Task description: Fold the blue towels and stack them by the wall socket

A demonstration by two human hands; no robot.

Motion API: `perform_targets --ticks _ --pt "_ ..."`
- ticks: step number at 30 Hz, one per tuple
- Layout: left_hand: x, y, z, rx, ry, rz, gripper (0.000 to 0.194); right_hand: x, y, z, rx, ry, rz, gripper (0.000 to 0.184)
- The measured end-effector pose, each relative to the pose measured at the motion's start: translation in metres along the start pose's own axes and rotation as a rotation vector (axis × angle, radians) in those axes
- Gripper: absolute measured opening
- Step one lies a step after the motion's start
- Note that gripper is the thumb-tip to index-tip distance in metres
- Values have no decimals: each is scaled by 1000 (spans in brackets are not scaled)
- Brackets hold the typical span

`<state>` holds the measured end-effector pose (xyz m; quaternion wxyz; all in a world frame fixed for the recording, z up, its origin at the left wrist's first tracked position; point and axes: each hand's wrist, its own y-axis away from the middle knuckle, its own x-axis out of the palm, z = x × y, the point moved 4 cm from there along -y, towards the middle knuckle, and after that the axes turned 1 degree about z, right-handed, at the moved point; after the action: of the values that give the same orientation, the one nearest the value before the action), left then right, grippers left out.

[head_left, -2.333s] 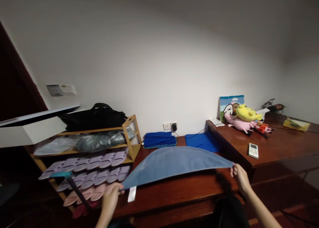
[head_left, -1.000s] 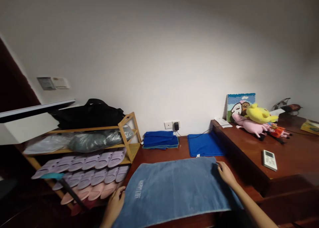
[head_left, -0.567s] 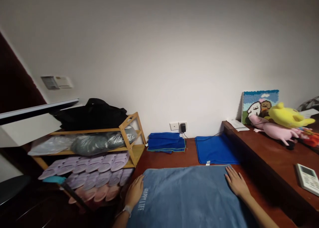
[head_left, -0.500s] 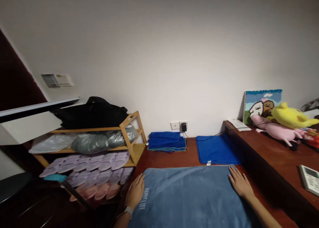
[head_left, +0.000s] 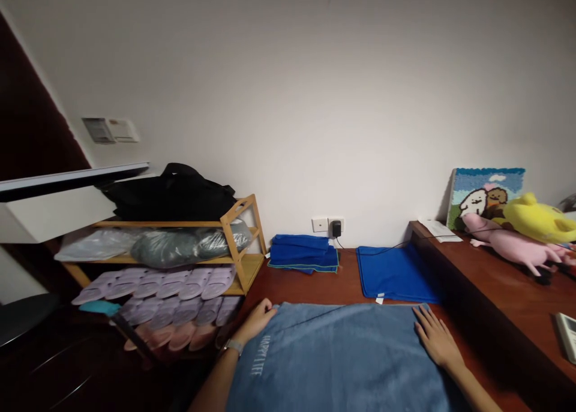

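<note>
A greyish-blue towel (head_left: pixel 342 358) with the white words "HAPPY LIFE" near its left edge lies spread over the reddish-brown table. My left hand (head_left: pixel 257 321) is at the towel's far left corner, its fingers curled together on the edge there; a slanting crease runs from that corner across the fabric. Flat on the far right corner rests my right hand (head_left: pixel 437 339), fingers stretched out. Beyond the towel lie a folded stack of bright blue cloths (head_left: pixel 299 253) at left and a flat blue cloth (head_left: pixel 398 274) with a white tag at right.
A wooden rack (head_left: pixel 243 244) with lilac and pink slippers (head_left: pixel 184 283) stands at left, a black bag (head_left: pixel 175 193) on top. A raised ledge (head_left: pixel 508 286) at right carries plush toys (head_left: pixel 517 244) and a picture (head_left: pixel 488 193). A black plug (head_left: pixel 336 228) trails a cable rightward.
My left hand has gone from lying flat on the towel's left edge to closed fingers at its far corner. A crease has appeared there. My right hand stays flat.
</note>
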<state>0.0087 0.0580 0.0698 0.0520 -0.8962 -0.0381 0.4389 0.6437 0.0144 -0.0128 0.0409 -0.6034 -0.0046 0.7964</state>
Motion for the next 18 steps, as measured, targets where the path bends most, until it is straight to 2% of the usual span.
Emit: perform_targets --ticks 4,7,10,13,16,18 --pt "-8 -7 0 37 -32 -32 8 -1 1 -1 7 4 -44 66" --pt "-20 -10 2 15 -91 -145 15 -1 1 -1 11 8 -58 66" --pt "-26 -1 5 -30 -157 -270 27 -1 1 -1 20 13 -41 68" --pt "-14 15 8 15 -224 -292 34 -1 1 -2 38 15 -24 69" --pt "7 27 13 112 -328 -205 39 -1 1 -2 44 16 -7 71" --pt "17 31 18 112 -384 -162 44 -2 1 -2 46 17 -7 70"
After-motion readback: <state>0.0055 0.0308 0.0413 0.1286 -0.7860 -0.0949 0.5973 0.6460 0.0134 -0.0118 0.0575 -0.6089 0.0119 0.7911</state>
